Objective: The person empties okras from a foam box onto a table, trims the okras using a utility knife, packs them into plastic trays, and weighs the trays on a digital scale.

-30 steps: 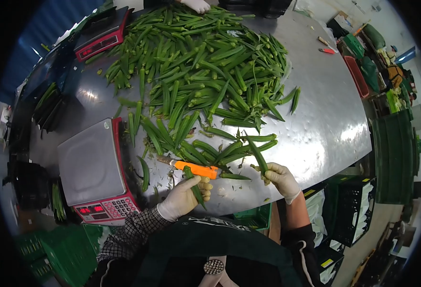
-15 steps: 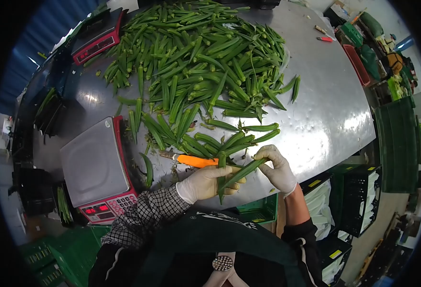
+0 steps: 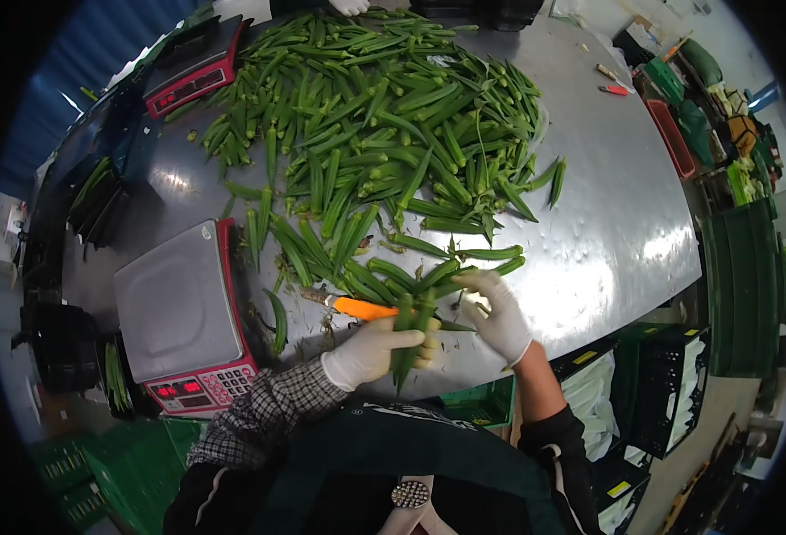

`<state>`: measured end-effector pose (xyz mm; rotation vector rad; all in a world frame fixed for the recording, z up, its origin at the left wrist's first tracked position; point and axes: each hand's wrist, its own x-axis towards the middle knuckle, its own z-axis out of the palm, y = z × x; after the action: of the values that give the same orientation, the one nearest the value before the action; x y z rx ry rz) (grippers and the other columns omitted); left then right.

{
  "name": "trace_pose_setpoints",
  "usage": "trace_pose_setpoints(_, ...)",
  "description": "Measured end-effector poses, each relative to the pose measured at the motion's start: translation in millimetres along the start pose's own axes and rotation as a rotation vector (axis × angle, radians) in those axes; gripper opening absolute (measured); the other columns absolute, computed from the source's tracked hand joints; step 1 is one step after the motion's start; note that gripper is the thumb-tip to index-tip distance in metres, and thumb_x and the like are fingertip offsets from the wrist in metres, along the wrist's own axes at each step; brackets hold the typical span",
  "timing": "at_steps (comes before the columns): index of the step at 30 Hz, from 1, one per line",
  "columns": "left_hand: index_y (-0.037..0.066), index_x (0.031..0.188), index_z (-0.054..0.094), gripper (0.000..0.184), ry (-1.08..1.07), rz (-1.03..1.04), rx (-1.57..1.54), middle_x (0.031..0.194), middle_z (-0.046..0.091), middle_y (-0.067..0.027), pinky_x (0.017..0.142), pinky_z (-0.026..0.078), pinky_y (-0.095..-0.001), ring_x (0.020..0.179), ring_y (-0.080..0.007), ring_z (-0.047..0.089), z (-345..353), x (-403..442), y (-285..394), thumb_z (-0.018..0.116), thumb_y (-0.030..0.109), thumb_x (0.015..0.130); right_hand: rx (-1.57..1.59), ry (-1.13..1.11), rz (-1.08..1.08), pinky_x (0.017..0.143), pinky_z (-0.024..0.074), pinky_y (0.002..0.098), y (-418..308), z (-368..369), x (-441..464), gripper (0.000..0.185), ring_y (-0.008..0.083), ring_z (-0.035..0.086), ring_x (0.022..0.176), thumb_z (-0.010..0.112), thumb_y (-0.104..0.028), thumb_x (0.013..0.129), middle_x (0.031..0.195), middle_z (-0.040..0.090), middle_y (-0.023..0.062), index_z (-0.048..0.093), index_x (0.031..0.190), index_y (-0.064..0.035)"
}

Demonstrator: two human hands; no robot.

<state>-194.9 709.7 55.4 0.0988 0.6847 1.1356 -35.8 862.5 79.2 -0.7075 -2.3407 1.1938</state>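
Observation:
My left hand (image 3: 371, 354), in a pale glove, closes around okra pods (image 3: 408, 343) held upright above the near table edge. Just behind it, the orange handle of a knife (image 3: 362, 308) runs toward the fingers; its blade points left. My right hand (image 3: 498, 312), also gloved, is at the near end of the loose okra, fingers apart and bent, fingertips beside a few pods (image 3: 493, 254). Whether it touches one of them is unclear. Beyond both hands, a large heap of okra (image 3: 384, 116) covers the metal table (image 3: 598, 205).
At left stands a red-framed scale (image 3: 174, 303) with a lit display; a second scale (image 3: 190, 89) is farther back. Another person's gloved hand (image 3: 348, 6) shows at the top edge. Below the table are a green crate (image 3: 482, 403) and dark crates (image 3: 665, 379). A red-handled tool (image 3: 613, 90) lies far right.
The pod that was between both hands is now upright in my left hand with the other. My right hand has let go and moved slightly left, opening. Another person's hand has appeared.

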Motion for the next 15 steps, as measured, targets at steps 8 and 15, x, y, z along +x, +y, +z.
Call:
trace_pose_setpoints(8,0.000,0.119,0.048,0.033,0.164,0.156,-0.129,0.108,0.057,-0.0132,0.082,0.051,-0.0353,0.095,-0.0229,0.059,-13.6,-21.8,3.0,0.052,0.006,0.087,-0.497,0.174,0.000,0.074,0.0460,0.0393,39.4,0.8,106.5,0.019,0.0309,0.057,0.082,0.059,-0.017,0.079,0.089,0.057,0.0126,0.061,0.094,-0.0068)
trace_pose_setpoints(15,0.000,0.121,0.047,0.035,0.212,0.222,-0.170,0.102,0.058,-0.0124,0.081,0.051,-0.0340,0.091,-0.0219,0.060,-9.3,-31.5,10.1,0.053,0.009,0.088,-0.809,0.054,0.245,0.074,0.0473,0.0415,65.3,-10.0,136.6,0.020,0.0317,0.059,0.086,0.059,-0.021,0.077,0.093,0.057,0.0143,0.060,0.091,-0.0062)
